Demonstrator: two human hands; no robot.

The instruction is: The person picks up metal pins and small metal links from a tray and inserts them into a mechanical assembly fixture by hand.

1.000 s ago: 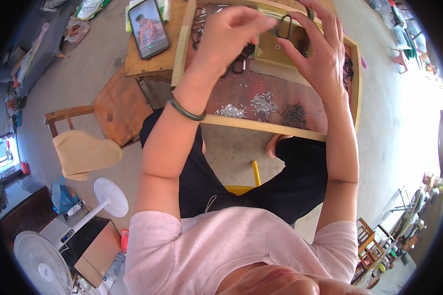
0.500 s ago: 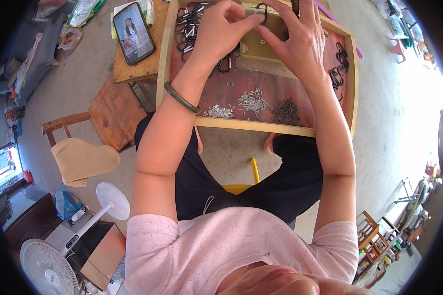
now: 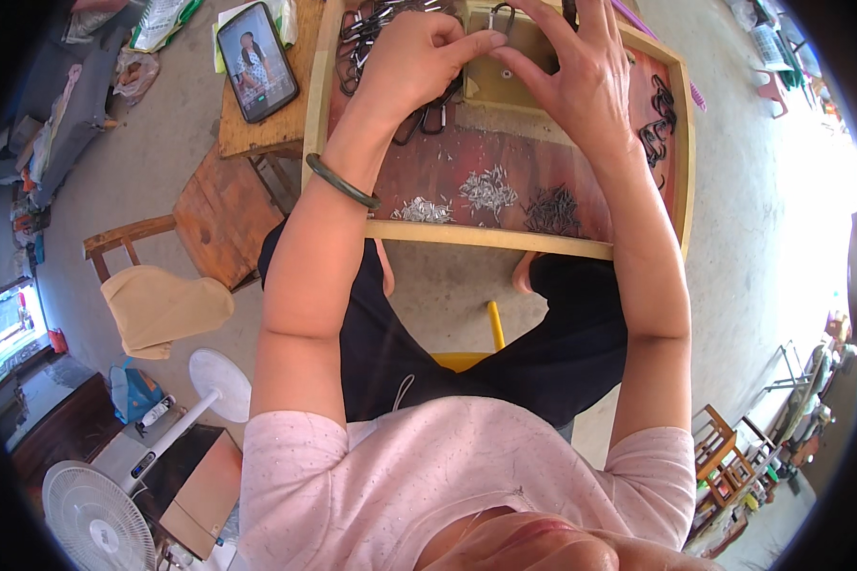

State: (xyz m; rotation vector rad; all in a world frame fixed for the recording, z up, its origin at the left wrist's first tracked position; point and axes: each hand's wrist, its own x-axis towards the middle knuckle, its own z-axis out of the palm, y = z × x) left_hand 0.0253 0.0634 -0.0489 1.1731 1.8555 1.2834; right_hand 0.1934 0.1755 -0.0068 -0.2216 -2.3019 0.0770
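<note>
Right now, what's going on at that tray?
A seated person is working over a wood-rimmed tray. Their left hand and right hand meet at a small black loop; the exact grip is hard to make out. Two silvery piles and one dark pile of small pieces lie toward the person, dark clips sit at the tray's left, and a phone rests on the table alongside.

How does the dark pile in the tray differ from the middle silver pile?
Colour: the dark pile is near-black, while the middle silver pile is pale and shiny.
Place: the middle silver pile lies between the dark pile and the left silver pile; the dark pile is the rightmost.
Shared: the dark pile and the middle silver pile are both loose heaps of small, thin pieces in the tray.
</note>
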